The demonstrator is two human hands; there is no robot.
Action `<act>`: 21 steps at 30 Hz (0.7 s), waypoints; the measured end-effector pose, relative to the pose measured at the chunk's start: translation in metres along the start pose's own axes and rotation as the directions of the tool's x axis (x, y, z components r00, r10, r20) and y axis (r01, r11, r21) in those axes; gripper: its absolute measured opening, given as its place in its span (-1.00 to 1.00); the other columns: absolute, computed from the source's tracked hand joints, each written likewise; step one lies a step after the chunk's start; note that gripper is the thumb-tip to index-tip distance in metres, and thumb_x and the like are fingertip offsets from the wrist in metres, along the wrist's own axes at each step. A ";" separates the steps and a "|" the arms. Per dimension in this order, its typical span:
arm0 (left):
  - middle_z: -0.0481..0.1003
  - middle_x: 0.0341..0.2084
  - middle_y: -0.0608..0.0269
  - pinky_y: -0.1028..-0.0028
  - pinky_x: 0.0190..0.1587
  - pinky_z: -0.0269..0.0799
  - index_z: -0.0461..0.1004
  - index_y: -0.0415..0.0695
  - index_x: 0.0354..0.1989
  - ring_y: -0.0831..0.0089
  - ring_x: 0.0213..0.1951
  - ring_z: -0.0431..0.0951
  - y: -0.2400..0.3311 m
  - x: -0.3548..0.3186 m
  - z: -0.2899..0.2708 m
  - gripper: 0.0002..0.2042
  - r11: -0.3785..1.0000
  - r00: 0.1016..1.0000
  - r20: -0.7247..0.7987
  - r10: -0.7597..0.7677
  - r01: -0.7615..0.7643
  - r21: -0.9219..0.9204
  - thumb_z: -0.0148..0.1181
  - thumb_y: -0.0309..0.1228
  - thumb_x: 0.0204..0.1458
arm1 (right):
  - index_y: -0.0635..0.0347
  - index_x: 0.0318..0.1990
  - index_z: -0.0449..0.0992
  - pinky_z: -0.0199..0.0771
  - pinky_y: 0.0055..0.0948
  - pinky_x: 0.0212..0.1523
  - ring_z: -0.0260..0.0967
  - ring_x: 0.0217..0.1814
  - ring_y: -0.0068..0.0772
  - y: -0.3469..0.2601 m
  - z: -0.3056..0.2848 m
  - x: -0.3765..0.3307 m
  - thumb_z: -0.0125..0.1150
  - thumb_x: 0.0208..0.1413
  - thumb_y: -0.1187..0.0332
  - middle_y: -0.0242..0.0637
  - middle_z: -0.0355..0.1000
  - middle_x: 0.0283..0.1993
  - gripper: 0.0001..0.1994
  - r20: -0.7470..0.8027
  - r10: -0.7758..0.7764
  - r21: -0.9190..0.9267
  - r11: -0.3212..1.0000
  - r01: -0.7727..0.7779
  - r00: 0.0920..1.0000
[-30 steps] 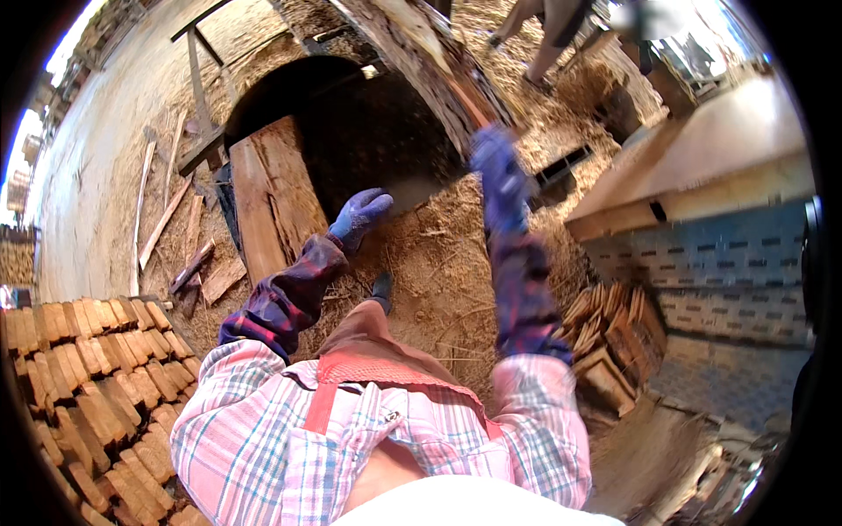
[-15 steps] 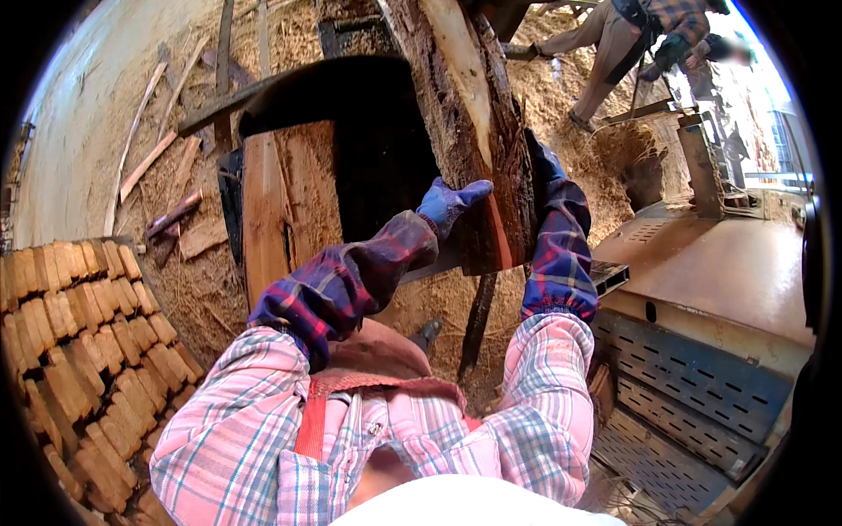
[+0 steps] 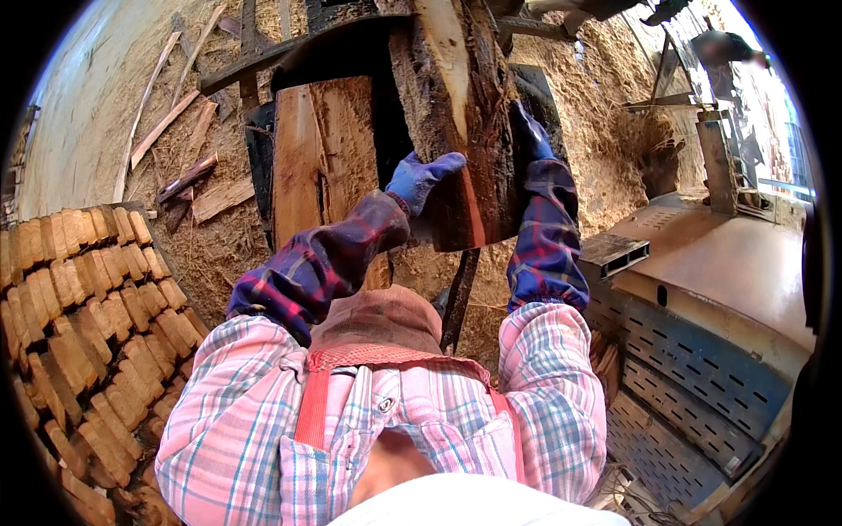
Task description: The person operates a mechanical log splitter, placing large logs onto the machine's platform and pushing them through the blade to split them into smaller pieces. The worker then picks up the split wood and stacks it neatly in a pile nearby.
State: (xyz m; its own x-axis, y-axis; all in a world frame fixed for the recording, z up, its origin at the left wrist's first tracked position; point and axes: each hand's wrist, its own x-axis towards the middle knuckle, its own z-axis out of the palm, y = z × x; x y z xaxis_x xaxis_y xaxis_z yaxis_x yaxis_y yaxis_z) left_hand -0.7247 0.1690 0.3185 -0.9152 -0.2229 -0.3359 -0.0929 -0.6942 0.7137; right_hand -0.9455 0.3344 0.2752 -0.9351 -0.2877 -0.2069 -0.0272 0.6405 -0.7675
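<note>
Slab [image 3: 456, 114] straight ahead, long axis running away from body, near end at chest height. L hand [image 3: 419, 178] clamped on left edge, R hand [image 3: 531, 140] gripping right edge; both equally near.

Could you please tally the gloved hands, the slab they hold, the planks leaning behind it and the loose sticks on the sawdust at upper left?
Gloved hands: 2, left hand and right hand
Bark-edged slab, held up between them: 1
Leaning planks: 2
Loose sticks on the sawdust: about 5, some half buried
Total: about 10
</note>
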 end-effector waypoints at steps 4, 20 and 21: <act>0.51 -0.24 0.30 0.49 -0.13 0.43 0.46 -0.18 -0.12 0.49 -0.25 0.51 0.004 -0.008 -0.022 -0.63 0.996 0.998 0.055 -0.023 0.018 0.091 0.32 -0.32 -0.11 | 0.35 -0.22 0.47 0.23 -0.19 -0.03 0.33 -0.08 0.03 0.022 0.017 0.006 -0.12 0.01 -0.27 0.11 0.42 -0.20 -0.30 0.007 0.040 0.008 0.999 -0.040 0.999; 0.52 -0.39 0.33 0.46 -0.30 0.54 0.50 -0.19 -0.15 0.53 -0.36 0.54 0.016 -0.017 -0.026 -0.62 0.861 0.963 0.187 -0.194 0.075 0.503 0.27 -0.18 -0.06 | 0.30 0.11 0.33 0.13 -0.36 0.13 0.19 0.12 -0.27 -0.028 0.000 -0.056 -0.07 0.06 -0.22 -0.03 0.30 0.11 -0.28 0.387 0.050 0.260 0.952 -0.161 0.921; 0.52 -0.39 0.33 0.46 -0.29 0.54 0.51 -0.19 -0.17 0.53 -0.36 0.54 0.013 -0.018 -0.019 -0.63 0.883 0.965 0.176 -0.194 0.094 0.459 0.28 -0.18 -0.07 | 0.30 0.12 0.31 0.12 -0.36 0.14 0.18 0.14 -0.26 -0.023 -0.004 -0.051 -0.09 0.06 -0.24 -0.03 0.28 0.13 -0.26 0.392 0.038 0.278 0.947 -0.158 0.919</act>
State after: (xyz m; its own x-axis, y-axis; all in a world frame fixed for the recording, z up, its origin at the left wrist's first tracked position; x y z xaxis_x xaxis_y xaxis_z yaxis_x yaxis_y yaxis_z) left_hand -0.7021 0.1512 0.3217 -0.9342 0.0401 -0.3546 -0.3482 -0.3201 0.8811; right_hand -0.8981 0.3372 0.3059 -0.7221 -0.5189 -0.4575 0.2205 0.4542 -0.8632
